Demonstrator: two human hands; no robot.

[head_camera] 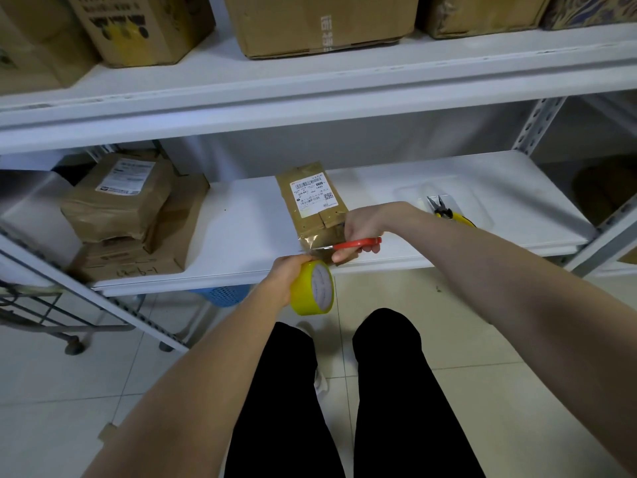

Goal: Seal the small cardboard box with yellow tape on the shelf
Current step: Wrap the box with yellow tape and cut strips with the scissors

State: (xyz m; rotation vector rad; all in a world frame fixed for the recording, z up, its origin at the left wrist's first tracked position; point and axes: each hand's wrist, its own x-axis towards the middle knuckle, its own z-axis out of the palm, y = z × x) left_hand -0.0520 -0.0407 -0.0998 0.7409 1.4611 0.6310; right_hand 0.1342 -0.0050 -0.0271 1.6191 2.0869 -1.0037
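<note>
A small flat cardboard box point(312, 201) with a white shipping label lies on the white shelf point(241, 229), its near end at the shelf's front edge. A strip of yellowish tape point(315, 241) runs from that end down to the yellow tape roll point(312, 288), which my left hand point(287, 274) grips just below the shelf edge. My right hand point(362, 229) holds red-handled scissors point(355, 243), their blades pointing left across the stretched tape.
Yellow-handled pliers point(448, 212) lie on the shelf to the right. Stacked brown parcels point(127, 215) fill the shelf's left end. Large cartons point(320, 22) stand on the upper shelf. A blue basket point(224, 294) and a metal cart frame point(51, 315) are on the floor below left.
</note>
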